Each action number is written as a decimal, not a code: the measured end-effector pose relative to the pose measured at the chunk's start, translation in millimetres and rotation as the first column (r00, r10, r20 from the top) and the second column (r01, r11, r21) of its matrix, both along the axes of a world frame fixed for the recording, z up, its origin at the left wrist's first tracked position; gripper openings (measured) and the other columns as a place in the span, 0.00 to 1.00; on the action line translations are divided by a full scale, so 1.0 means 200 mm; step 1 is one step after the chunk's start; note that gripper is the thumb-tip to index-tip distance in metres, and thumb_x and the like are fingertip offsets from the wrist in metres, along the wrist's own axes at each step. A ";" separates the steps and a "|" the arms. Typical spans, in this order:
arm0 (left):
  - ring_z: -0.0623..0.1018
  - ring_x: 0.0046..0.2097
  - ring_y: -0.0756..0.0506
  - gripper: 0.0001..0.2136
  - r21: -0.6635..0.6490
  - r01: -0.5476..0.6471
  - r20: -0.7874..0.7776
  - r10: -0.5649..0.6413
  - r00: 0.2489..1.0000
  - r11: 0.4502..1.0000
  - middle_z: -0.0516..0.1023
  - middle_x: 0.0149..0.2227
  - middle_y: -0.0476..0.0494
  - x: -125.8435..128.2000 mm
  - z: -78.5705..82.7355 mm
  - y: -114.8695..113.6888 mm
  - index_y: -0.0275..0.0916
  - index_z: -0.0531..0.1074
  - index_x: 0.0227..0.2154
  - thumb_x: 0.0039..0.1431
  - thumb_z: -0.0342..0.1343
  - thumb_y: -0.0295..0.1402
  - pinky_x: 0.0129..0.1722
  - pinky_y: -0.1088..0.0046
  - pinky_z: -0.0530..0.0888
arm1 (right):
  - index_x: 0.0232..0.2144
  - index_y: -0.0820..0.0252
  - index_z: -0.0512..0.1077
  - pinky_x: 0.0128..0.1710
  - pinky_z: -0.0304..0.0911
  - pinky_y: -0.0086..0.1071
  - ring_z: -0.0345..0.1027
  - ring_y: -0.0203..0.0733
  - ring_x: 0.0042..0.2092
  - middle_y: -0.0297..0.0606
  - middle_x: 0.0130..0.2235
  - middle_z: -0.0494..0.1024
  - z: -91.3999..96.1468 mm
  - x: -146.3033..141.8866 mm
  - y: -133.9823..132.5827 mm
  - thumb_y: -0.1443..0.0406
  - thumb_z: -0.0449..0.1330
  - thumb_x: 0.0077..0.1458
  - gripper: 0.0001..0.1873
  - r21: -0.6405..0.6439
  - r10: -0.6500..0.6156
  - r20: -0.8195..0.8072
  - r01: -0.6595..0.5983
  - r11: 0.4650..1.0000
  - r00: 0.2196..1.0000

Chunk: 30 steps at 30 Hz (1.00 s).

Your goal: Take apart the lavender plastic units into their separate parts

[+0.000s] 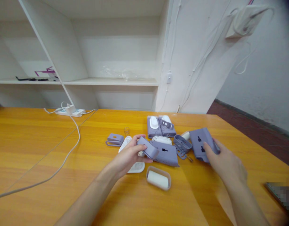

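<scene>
My left hand (132, 153) is closed on a small curved purple plastic cover (148, 148), its thumb lying on top. My right hand (225, 161) grips a flat purple plastic housing (202, 142) with dark keyhole-shaped slots, held tilted at the right of the parts. Between the hands another purple housing (165, 153) lies on the table, with a white ribbed piece (161, 139) behind it. A purple oval tray (182, 143) stands near the right-hand housing. In front lies a translucent oval tub (169, 180) with a white block (158, 179) inside.
Two purple units (154, 131) with white tops stand at the back. A purple bracket (114, 139), a coiled wire spring (126, 130) and white flat parts (137, 168) lie around my left hand. A power strip (70, 111) and cable (77, 141) are at left.
</scene>
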<state>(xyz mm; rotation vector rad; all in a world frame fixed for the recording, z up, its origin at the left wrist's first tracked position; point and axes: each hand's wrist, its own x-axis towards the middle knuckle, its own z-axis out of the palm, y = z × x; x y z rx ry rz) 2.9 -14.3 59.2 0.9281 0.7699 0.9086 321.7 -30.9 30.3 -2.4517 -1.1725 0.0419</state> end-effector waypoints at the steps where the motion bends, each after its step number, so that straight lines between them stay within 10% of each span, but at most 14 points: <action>1: 0.75 0.44 0.42 0.17 0.006 0.003 -0.002 -0.003 1.000 1.000 0.70 0.46 0.41 0.00 0.00 0.00 0.42 0.60 0.48 0.57 0.54 0.28 0.40 0.57 0.78 | 0.62 0.55 0.61 0.39 0.66 0.55 0.71 0.71 0.46 0.58 0.47 0.76 0.00 0.00 0.00 0.38 0.43 0.53 0.43 -0.017 -0.001 0.028 0.002 1.000 1.000; 22: 0.74 0.36 0.47 0.26 0.131 -0.213 -0.163 0.233 0.959 0.968 0.72 0.36 0.47 0.01 -0.06 0.04 0.39 0.63 0.47 0.43 0.64 0.30 0.32 0.70 0.76 | 0.51 0.61 0.75 0.31 0.65 0.55 0.72 0.71 0.39 0.60 0.38 0.77 -0.03 0.08 -0.02 0.35 0.46 0.47 0.45 -0.123 -0.023 0.024 0.026 0.992 0.999; 26: 0.75 0.35 0.48 0.26 0.167 -0.220 -0.177 0.249 0.952 0.961 0.76 0.35 0.46 0.00 -0.08 0.07 0.35 0.70 0.46 0.39 0.66 0.27 0.35 0.73 0.74 | 0.51 0.64 0.74 0.36 0.64 0.56 0.68 0.72 0.43 0.63 0.39 0.74 0.00 -0.01 -0.03 0.41 0.48 0.52 0.39 0.156 -0.065 0.277 0.022 0.988 0.959; 30: 0.76 0.37 0.49 0.26 0.200 -0.162 -0.137 0.192 0.972 0.966 0.79 0.38 0.45 -0.01 -0.06 0.07 0.36 0.73 0.47 0.40 0.65 0.25 0.37 0.75 0.73 | 0.52 0.65 0.71 0.48 0.63 0.50 0.68 0.58 0.45 0.52 0.43 0.74 0.02 -0.25 -0.02 0.49 0.53 0.56 0.31 0.544 0.239 0.214 -0.319 0.776 0.947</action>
